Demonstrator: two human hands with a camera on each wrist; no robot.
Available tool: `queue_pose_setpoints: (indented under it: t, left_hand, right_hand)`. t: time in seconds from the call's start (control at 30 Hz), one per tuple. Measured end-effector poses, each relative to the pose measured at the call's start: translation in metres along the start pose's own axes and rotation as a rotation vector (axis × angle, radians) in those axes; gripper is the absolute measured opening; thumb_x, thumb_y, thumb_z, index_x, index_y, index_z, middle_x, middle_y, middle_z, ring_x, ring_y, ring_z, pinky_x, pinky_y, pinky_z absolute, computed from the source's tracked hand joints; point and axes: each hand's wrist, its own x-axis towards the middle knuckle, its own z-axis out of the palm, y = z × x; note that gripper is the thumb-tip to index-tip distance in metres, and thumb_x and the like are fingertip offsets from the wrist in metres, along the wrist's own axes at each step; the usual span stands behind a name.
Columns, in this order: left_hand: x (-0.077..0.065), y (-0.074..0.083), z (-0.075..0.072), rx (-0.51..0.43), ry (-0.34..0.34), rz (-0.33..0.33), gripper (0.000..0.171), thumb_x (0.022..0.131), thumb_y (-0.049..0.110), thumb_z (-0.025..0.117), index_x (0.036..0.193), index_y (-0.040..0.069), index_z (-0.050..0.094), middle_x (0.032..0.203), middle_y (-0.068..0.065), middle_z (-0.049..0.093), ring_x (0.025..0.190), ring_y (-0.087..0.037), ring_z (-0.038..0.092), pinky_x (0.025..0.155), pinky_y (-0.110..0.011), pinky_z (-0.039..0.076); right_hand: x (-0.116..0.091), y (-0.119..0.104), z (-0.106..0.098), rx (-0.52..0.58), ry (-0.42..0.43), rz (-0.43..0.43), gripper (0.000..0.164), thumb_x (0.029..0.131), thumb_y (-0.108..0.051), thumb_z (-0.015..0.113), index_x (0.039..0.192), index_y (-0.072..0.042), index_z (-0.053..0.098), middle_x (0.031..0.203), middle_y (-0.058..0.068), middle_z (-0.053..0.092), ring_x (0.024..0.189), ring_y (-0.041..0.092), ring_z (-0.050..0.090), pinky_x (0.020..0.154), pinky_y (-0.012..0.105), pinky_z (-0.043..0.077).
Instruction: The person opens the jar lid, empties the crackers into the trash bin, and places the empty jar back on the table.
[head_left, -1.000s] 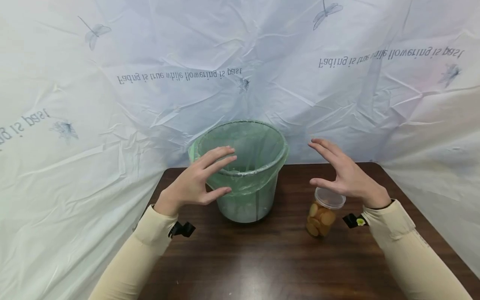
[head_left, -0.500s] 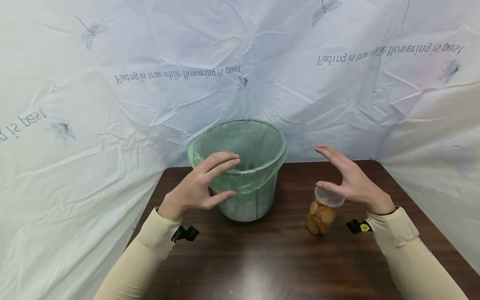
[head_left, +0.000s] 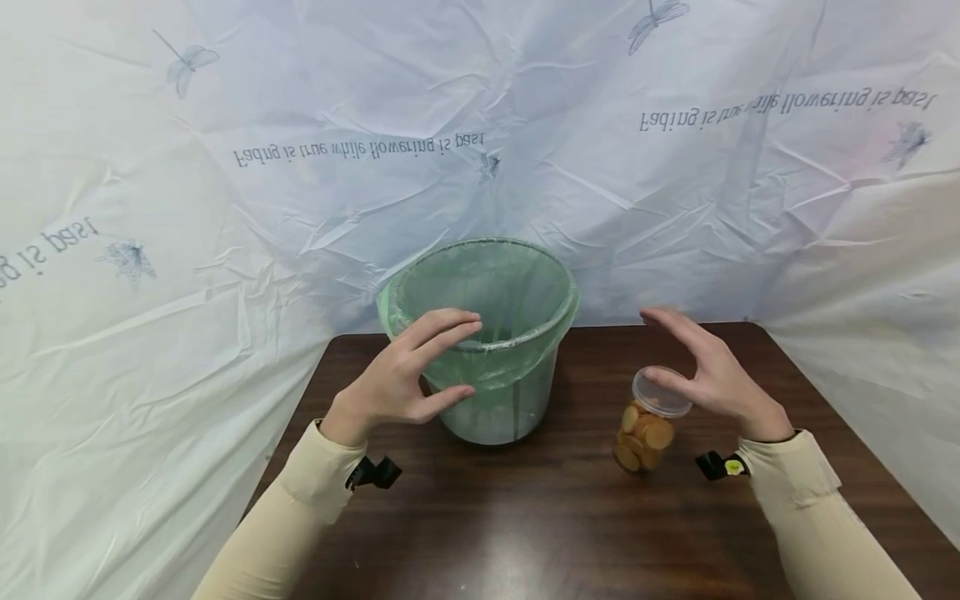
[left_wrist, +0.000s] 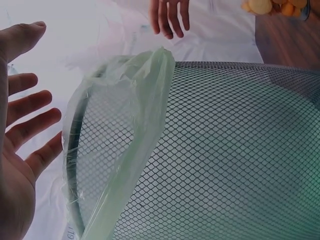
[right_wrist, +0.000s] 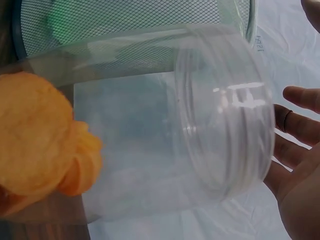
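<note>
My left hand (head_left: 401,373) hovers in front of the trash can (head_left: 491,417), thumb and fingers spread apart and holding nothing. The can is metal mesh, as the left wrist view shows, with a thin green bag (left_wrist: 150,100) folded over its rim. Over on the right, my right hand (head_left: 712,371) hangs beside the lid of a clear plastic jar (head_left: 651,425), fingers spread and nothing in them. Round orange-brown biscuits (right_wrist: 32,135) fill the lower part of the jar, which stands upright with its clear lid (right_wrist: 230,110) on.
A dark brown wooden table (head_left: 480,517) carries the can and the jar. White plastic sheeting (head_left: 360,200) printed with words and dragonflies hangs behind and along both sides. Black wrist-camera mounts (head_left: 373,472) stick out below each wrist.
My right hand has come down and slightly right, nearer my body. My left hand has shifted a little right and down. The can and jar stay where they were.
</note>
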Motion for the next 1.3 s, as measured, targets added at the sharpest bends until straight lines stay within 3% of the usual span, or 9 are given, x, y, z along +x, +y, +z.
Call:
queue_pose_setpoints:
  t: [0.33,0.57,0.8,1.0,1.1,1.3]
  left_hand:
    - [-0.001,0.005,0.003,-0.056,0.012,-0.045,0.064,0.086,0.030,0.072,0.137,-0.002,0.051,0.135,-0.017,0.053,0.125,-0.030,0.051,0.105,-0.039,0.042]
    - [-0.006,0.006,0.010,-0.073,0.011,-0.078,0.063,0.091,0.038,0.065,0.138,-0.001,0.050,0.135,-0.016,0.052,0.124,-0.028,0.051,0.105,-0.038,0.043]
    - [-0.007,0.007,0.014,-0.084,0.018,-0.085,0.062,0.090,0.036,0.067,0.138,0.000,0.051,0.134,-0.015,0.053,0.123,-0.027,0.052,0.104,-0.038,0.043]
    - [-0.004,0.009,0.015,-0.104,0.043,-0.045,0.062,0.086,0.026,0.073,0.136,-0.002,0.052,0.131,-0.017,0.054,0.121,-0.029,0.053,0.102,-0.039,0.044]
    - [-0.003,0.010,0.015,-0.109,0.052,-0.020,0.062,0.085,0.025,0.074,0.135,-0.004,0.052,0.130,-0.017,0.054,0.120,-0.030,0.052,0.102,-0.039,0.044]
    - [-0.002,0.015,0.016,-0.126,0.066,-0.008,0.059,0.085,0.024,0.074,0.131,-0.007,0.054,0.128,-0.019,0.055,0.119,-0.030,0.053,0.102,-0.039,0.045]
  right_hand:
    - [-0.012,0.008,0.005,0.090,0.005,0.008,0.081,0.076,-0.003,0.080,0.148,-0.008,0.042,0.139,0.016,0.052,0.133,-0.004,0.037,0.102,0.005,0.026]
    - [-0.024,0.010,0.008,0.191,-0.010,0.049,0.083,0.076,0.005,0.078,0.148,-0.008,0.040,0.143,-0.006,0.048,0.131,-0.001,0.043,0.101,0.007,0.031]
    - [-0.032,0.016,0.011,0.217,-0.007,0.045,0.085,0.073,0.008,0.079,0.148,-0.005,0.040,0.145,-0.005,0.047,0.129,-0.001,0.044,0.100,0.008,0.031]
    - [-0.039,0.015,0.015,0.249,-0.004,0.057,0.084,0.071,0.012,0.077,0.146,0.000,0.040,0.142,-0.016,0.046,0.129,-0.004,0.043,0.098,0.007,0.031]
    - [-0.046,0.020,0.019,0.253,-0.008,0.083,0.086,0.072,0.010,0.077,0.148,-0.005,0.039,0.142,-0.011,0.048,0.129,-0.002,0.043,0.097,0.008,0.030]
    - [-0.057,0.026,0.028,0.364,-0.057,0.132,0.090,0.077,0.009,0.075,0.152,-0.012,0.031,0.145,0.012,0.045,0.119,0.003,0.050,0.090,0.011,0.039]
